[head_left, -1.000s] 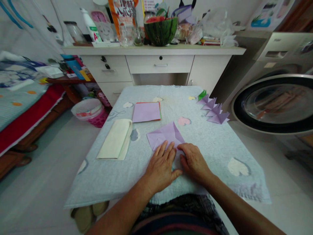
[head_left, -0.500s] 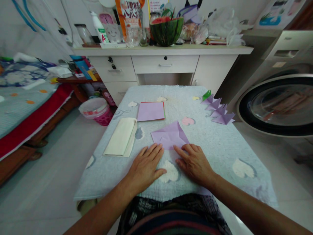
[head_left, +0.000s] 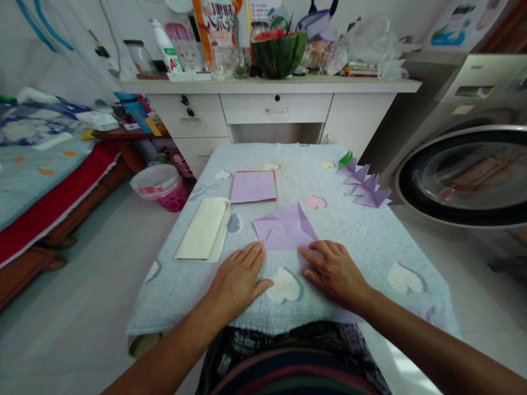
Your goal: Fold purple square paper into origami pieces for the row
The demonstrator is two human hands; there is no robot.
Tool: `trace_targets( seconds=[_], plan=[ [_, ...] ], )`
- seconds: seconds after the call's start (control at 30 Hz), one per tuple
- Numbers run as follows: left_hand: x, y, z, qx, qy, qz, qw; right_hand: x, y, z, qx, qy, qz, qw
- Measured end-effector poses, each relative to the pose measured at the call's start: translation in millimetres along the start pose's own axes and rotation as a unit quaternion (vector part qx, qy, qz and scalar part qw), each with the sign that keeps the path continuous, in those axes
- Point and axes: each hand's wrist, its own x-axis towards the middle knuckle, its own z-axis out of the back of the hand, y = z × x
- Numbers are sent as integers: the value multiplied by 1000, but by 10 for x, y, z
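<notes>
One part-folded purple origami sheet (head_left: 288, 227) on tabletop (head_left: 354, 227), head view. L hand (head_left: 241, 278) flat, fingers outstretched, tips at sheet's near-L corner; R hand (head_left: 336, 270) loosely bent, tips at near-R corner, can't tell if pinching. Purple-topped paper stack (head_left: 253, 187) beyond, to L.

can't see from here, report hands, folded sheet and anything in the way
Folded sheet on cloth. Left hand at its near left corner, right hand at its near right. Stack beyond, not touching it.
</notes>
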Motion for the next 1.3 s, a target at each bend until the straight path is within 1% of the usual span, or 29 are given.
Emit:
trace_targets(
  seconds=[0.27, 0.43, 0.53, 0.67, 0.77, 0.8, 0.83, 0.9, 1.0, 1.1, 1.17, 1.3],
  plan=[
    [-31, 43, -51, 13, -3, -9, 1000, -296, -259, 45, -26, -11, -32, 999],
    [-25, 51, -38, 24, 6, -17, 1000, -403, -421, 84, -38, -11, -44, 998],
    [-33, 57, -45, 23, -1, -20, 1000, -406, -530, 123, -5, -23, -44, 999],
    [-43, 79, -40, 4, -18, -23, 1000, -284, -611, 211, 95, -69, -40, 992],
    [-10, 118, -15, -35, -34, -30, 998, -79, -547, 283, 119, -135, -16, 984],
    [15, 135, -6, -55, -39, -29, 997, 8, -499, 303, 127, -137, -7, 982],
    [45, 152, 2, -77, -45, -24, 996, 101, -439, 318, 132, -129, -4, 983],
    [118, 183, 8, -107, -66, -8, 992, 293, -297, 329, 133, -92, -2, 987],
    [233, 216, -4, -110, -93, 5, 990, 547, -73, 288, 112, -14, -8, 994],
    [318, 238, -26, -108, -94, -7, 990, 717, 111, 189, 88, 40, -11, 995],
    [350, 251, -36, -114, -88, -14, 990, 785, 194, 116, 79, 51, -18, 995],
    [371, 285, -43, -127, -68, -16, 989, 857, 261, 17, 84, 45, -52, 994]
  ],
)
